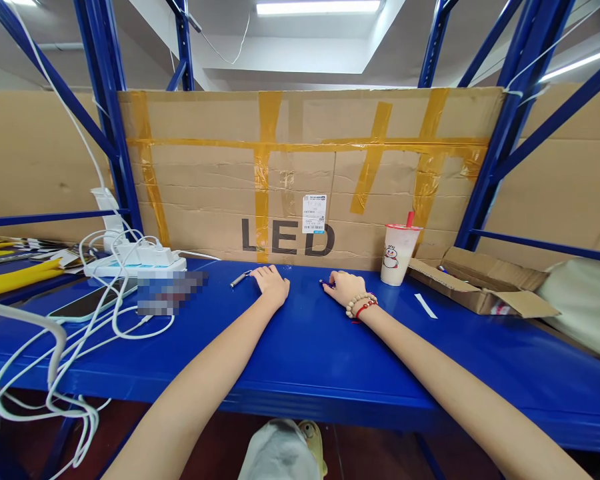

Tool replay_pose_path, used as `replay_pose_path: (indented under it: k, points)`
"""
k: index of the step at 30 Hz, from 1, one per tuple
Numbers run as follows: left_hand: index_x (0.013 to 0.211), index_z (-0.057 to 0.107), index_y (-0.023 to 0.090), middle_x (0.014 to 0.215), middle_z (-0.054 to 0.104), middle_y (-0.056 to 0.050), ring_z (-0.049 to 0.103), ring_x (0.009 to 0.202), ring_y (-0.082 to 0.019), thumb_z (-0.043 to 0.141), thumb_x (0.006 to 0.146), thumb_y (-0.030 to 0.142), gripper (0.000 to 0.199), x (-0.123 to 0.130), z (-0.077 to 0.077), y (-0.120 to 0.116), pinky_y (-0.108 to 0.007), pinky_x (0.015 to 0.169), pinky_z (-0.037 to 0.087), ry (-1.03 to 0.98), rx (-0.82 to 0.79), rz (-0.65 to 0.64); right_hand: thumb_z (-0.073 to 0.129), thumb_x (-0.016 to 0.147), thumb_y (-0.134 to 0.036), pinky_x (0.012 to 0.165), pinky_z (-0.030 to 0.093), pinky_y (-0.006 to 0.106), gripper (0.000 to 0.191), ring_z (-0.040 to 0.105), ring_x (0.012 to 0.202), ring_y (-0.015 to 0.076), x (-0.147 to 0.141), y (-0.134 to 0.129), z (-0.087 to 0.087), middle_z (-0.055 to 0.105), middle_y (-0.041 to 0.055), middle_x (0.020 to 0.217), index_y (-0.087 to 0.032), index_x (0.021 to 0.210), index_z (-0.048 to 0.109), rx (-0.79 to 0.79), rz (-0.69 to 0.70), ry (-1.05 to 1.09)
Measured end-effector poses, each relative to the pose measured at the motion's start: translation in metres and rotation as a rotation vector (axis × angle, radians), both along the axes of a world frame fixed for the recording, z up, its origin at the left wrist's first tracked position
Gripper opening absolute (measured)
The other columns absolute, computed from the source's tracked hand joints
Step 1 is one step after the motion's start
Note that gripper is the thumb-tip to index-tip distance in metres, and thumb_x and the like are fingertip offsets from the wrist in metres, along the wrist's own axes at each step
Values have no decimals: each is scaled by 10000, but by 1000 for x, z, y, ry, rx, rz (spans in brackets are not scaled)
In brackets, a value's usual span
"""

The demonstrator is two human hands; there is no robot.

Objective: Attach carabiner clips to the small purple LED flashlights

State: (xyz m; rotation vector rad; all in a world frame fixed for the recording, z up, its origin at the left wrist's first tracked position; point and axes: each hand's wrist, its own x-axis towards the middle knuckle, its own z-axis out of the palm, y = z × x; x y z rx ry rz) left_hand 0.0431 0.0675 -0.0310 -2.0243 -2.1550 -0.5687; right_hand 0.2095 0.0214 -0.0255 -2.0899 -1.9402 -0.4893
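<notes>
My left hand (271, 285) rests palm down on the blue shelf (300, 347), fingers loosely spread and nothing visibly held. Just left of its fingertips lies a small silver, pen-like object (239, 279); whether a finger touches it I cannot tell. Opposite, my right hand (347, 288) lies on the shelf with dark nails, slightly bent fingers, and a beaded and a red bracelet at the wrist. No object shows in it, though its underside is hidden. A lidded drink cup (396, 257) with a red straw stands upright beyond it to the right.
A large taped cardboard box (210, 187) marked LED closes off the back. At left are a white power strip (140, 260), tangled white cables (60, 360) and a phone (87, 301). To the right sit an open carton (473, 283) and a white paper strip (425, 306).
</notes>
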Motion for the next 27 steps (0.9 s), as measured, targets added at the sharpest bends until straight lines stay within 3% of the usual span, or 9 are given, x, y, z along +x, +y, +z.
replay_pose_path:
  k: [5, 9, 12, 15, 19, 27]
  points:
    - [1254, 371, 28, 1352, 239, -325, 89, 1266, -508, 517, 734, 411, 662, -1, 1, 6, -657, 939, 41, -99, -106, 128, 468, 818, -366, 608, 373, 272, 221, 586, 844, 191, 2, 0, -1, 607, 56, 959, -195, 885, 591, 20, -22, 12]
    - [1297, 342, 44, 1352, 236, -332, 142, 1239, -534, 424, 762, 530, 728, -4, 2, 10, -717, 878, 15, -43, -190, 215, 464, 825, -256, 590, 365, 248, 156, 544, 929, 184, 4, 0, -2, 573, 58, 1004, -209, 917, 581, 38, 16, -14]
    - [1319, 316, 38, 1321, 292, -330, 226, 1214, -520, 354, 804, 504, 696, -4, 2, 9, -728, 870, 20, 22, -203, 201, 462, 815, -195, 565, 349, 238, 159, 524, 946, 178, 5, 1, -3, 560, 60, 1022, -207, 918, 583, 46, 39, -27]
    - [1350, 275, 62, 1358, 246, -301, 150, 1251, -504, 360, 804, 482, 694, -2, 2, 8, -729, 878, 15, 94, -155, 227, 462, 814, -195, 556, 339, 238, 158, 518, 942, 179, 5, 2, -3, 560, 58, 1012, -204, 912, 585, 53, 45, -23]
    - [1355, 272, 94, 1367, 238, -273, 156, 1241, -511, 306, 815, 504, 679, -1, 2, 7, -741, 852, 115, 87, -220, 315, 460, 823, -241, 557, 338, 244, 153, 517, 915, 180, 4, 2, -4, 564, 54, 977, -202, 898, 588, 62, 47, 4]
    - [1338, 288, 105, 1356, 238, -253, 202, 1218, -489, 264, 810, 547, 689, -10, 4, 10, -700, 818, 255, 76, -245, 327, 444, 829, -258, 533, 312, 245, 169, 520, 892, 180, 4, 1, -5, 571, 56, 955, -199, 879, 594, 85, 82, 12]
